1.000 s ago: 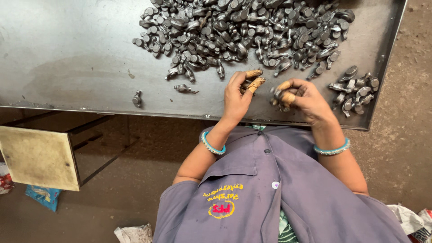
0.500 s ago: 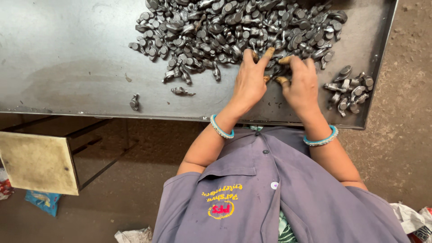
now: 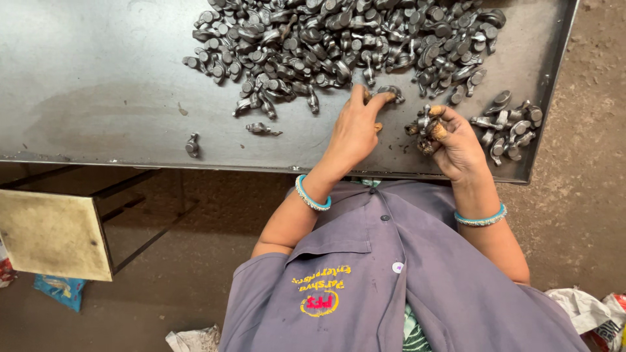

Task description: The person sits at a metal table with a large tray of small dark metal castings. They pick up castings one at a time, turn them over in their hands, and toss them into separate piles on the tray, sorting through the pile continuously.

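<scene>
A big heap of small dark metal forged parts [image 3: 339,39] covers the far side of the grey steel table [image 3: 104,98]. My left hand [image 3: 355,130] reaches to the heap's near edge, its fingertips pinching one metal part [image 3: 390,92]. Just to the right, my right hand [image 3: 456,140] is curled around a few metal parts [image 3: 422,124], held slightly above the table. A smaller pile of the same parts [image 3: 512,127] lies right of that hand. Both wrists wear turquoise bangles.
Two stray parts [image 3: 191,145] [image 3: 261,128] lie alone near the table's front edge. Below the table at the left stands a yellowish flat board [image 3: 52,231], with a blue packet [image 3: 59,290] on the dirt floor. A crumpled white bag [image 3: 587,313] lies at the lower right.
Both hands went from the table's front edge up into the heap. The right hand has now drawn back toward the small pile with parts in it, while the left stays at the heap's edge.
</scene>
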Action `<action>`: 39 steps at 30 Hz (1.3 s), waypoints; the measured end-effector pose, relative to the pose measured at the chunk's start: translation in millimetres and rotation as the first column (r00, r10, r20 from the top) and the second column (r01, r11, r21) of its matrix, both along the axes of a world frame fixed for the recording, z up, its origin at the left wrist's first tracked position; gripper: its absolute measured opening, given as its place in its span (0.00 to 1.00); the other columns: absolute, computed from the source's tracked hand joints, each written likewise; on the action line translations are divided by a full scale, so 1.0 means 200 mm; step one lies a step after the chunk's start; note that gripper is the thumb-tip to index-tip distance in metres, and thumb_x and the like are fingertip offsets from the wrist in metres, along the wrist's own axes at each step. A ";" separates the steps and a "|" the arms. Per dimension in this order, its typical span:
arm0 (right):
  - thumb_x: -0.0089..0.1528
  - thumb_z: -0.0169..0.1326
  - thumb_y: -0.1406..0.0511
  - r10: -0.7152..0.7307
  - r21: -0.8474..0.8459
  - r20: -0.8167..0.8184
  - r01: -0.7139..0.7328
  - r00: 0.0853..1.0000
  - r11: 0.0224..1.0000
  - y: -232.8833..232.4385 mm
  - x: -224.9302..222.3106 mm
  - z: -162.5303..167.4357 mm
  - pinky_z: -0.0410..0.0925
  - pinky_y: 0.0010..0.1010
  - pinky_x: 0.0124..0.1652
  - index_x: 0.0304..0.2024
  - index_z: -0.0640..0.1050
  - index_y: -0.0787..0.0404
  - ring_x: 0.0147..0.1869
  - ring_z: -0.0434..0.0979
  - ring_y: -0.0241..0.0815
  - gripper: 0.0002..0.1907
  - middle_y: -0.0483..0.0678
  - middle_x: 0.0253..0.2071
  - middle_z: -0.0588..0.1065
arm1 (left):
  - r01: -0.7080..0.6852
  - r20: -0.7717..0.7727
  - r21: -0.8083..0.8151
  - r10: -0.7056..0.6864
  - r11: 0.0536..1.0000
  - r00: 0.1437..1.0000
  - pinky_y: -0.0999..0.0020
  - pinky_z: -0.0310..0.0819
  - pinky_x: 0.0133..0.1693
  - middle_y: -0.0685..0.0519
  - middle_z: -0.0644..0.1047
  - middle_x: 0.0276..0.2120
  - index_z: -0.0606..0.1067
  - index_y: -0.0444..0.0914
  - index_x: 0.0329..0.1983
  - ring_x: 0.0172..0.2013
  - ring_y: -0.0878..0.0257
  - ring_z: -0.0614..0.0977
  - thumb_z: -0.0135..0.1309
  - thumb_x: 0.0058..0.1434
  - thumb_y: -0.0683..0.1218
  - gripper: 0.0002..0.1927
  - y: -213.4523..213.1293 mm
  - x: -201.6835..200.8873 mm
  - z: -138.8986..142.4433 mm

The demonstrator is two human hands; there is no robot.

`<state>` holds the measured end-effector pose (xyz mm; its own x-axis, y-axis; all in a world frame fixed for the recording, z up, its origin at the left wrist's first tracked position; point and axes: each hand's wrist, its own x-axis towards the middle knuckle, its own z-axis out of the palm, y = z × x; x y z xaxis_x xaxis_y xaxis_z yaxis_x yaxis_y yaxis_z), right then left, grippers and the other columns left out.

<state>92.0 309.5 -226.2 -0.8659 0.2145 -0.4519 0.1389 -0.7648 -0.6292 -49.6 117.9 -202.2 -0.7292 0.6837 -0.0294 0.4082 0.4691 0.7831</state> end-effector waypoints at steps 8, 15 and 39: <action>0.64 0.60 0.69 0.247 0.226 0.149 -0.277 0.957 0.934 0.02 -0.01 0.04 0.73 0.29 0.40 0.53 0.76 0.66 0.44 0.81 0.42 0.15 0.51 0.42 0.80 | 0.018 0.069 -0.021 -0.017 1.000 0.997 0.48 0.73 0.44 0.40 0.67 0.45 0.74 0.45 0.60 0.43 0.40 0.77 0.62 0.52 0.34 0.31 -0.09 0.05 0.02; 0.60 0.58 0.74 0.230 0.514 0.097 -0.247 0.968 0.821 0.10 -0.26 0.27 0.73 0.30 0.32 0.49 0.74 0.65 0.37 0.80 0.40 0.14 0.51 0.39 0.79 | -0.082 0.058 0.072 0.078 0.994 0.995 0.49 0.72 0.45 0.42 0.68 0.46 0.73 0.42 0.59 0.45 0.40 0.76 0.59 0.50 0.32 0.31 -0.12 0.06 0.02; 0.64 0.61 0.73 0.015 0.159 -0.072 -0.003 0.997 0.987 -0.09 -0.13 0.04 0.75 0.31 0.57 0.57 0.75 0.67 0.55 0.79 0.39 0.19 0.49 0.52 0.78 | -0.235 0.368 0.429 0.069 0.872 0.927 0.68 0.81 0.45 0.50 0.80 0.42 0.78 0.35 0.48 0.43 0.60 0.85 0.66 0.56 0.40 0.17 -0.07 0.14 0.05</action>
